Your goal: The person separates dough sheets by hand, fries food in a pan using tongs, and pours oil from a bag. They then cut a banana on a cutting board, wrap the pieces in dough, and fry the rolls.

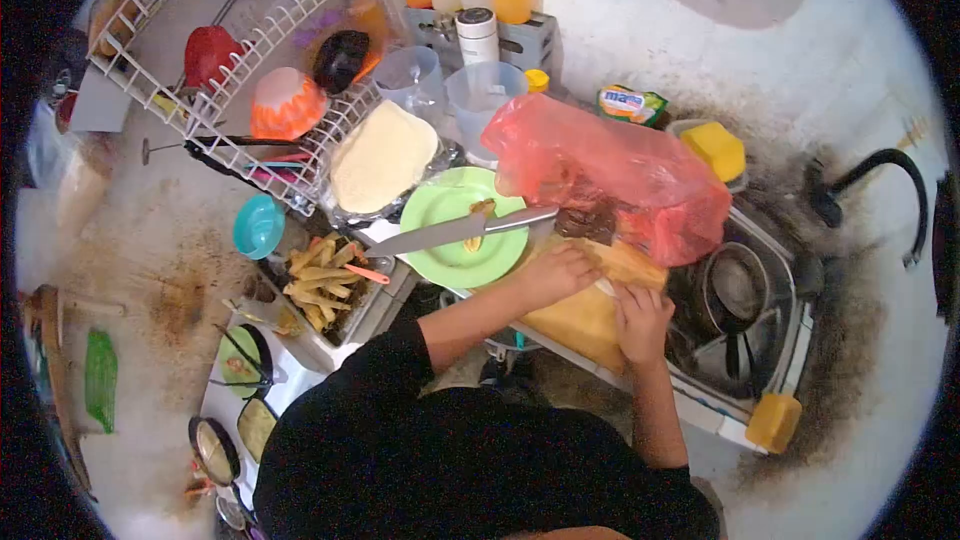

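My left hand (pixel 562 274) rests over a yellowish-tan board (pixel 570 332), fingers bent together. My right hand (pixel 642 316) is beside it on the right, its fingertips pressed near a small pale strip (pixel 606 287) between the two hands. What lies under the fingers is too small to make out. A large knife (pixel 440 236) lies across a light green plate (pixel 440 265), its handle toward the board; a small brownish-yellow piece (pixel 473 242) is on the plate. Just beyond my hands lies a red plastic bag (pixel 620 170), its contents blurred by the plastic.
A sink (pixel 690 348) with a pan (pixel 735 285) and black faucet (pixel 880 155) is at right. A yellow sponge (pixel 774 422) sits on its near corner. Left are a dish rack (pixel 205 110), flat pale rounds (pixel 383 155), a tray of cut strips (pixel 322 285) and a stove (pixel 222 410).
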Tool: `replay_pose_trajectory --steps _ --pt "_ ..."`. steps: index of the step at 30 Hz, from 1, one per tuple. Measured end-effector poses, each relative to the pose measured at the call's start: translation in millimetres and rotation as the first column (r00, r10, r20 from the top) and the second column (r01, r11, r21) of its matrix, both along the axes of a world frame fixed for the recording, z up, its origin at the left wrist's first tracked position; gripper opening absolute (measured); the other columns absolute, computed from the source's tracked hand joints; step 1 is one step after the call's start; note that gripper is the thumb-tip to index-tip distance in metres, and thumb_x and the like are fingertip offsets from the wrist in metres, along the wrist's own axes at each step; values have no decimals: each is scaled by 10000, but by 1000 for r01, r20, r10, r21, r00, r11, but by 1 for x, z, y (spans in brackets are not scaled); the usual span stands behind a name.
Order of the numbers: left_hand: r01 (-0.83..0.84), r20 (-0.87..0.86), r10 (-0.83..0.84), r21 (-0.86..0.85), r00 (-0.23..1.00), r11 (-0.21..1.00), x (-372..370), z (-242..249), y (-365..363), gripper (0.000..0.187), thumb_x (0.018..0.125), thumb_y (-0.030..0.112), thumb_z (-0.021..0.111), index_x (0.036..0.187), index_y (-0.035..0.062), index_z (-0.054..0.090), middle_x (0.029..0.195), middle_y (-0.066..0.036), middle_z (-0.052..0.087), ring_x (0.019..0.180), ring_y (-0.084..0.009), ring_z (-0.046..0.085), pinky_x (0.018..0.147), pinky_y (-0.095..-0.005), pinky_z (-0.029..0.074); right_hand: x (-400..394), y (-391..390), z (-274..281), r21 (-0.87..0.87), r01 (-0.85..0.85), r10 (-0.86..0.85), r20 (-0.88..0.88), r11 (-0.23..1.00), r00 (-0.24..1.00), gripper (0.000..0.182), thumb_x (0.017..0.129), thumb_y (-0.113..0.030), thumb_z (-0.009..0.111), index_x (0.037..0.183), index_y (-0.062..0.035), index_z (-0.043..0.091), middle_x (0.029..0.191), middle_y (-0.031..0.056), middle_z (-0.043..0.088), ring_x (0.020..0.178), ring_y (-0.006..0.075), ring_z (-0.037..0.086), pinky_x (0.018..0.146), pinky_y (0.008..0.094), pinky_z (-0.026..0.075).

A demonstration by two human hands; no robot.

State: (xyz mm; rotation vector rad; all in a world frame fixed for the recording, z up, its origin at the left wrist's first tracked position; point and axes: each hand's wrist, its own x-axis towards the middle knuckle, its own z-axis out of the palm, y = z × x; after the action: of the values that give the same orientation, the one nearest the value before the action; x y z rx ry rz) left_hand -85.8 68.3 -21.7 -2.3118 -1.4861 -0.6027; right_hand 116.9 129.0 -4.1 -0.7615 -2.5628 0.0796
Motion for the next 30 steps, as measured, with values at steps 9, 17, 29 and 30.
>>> replay_pose_trajectory --steps 9,17,29,30 --pt "-183 138 182 -7 973 983 -14 45 -59 359 700 144 486 1048 91 557 1099 -45 525 1027 -205 480 880 -343 360 -5 -14 9 -162 -327 266 -310 931 913 120 699 -154 563 792 -79 569 868 86 529 878 276 490 773 432 342" --pt "140 630 212 -162 -747 977 21 31 -144 233 873 137 404 1039 64 551 1047 -78 539 1027 -211 499 872 -335 391 -95 -131 45 -88 -771 445 -773 631 452 91 764 15 476 847 -21 484 853 157 514 794 318 514 748 403 417" --pt "81 192 56 126 -980 989 18 -51 -482 479 896 425 317 1075 41 541 1041 -86 571 1016 -179 504 894 -303 387 -175 -373 -55 -189 -969 988 40 157 152 389 785 -360 513 1168 -295 509 1343 49 332 1248 295 282 990 524 211" --pt "-22 266 29 -186 -964 982 27 -27 -511 567 899 479 238 1074 34 541 1052 -94 573 978 -196 529 903 -313 377 -175 -396 -44 -239 -957 984 115 163 138 370 769 -339 538 1134 -276 528 1349 35 315 1259 289 253 981 549 210"
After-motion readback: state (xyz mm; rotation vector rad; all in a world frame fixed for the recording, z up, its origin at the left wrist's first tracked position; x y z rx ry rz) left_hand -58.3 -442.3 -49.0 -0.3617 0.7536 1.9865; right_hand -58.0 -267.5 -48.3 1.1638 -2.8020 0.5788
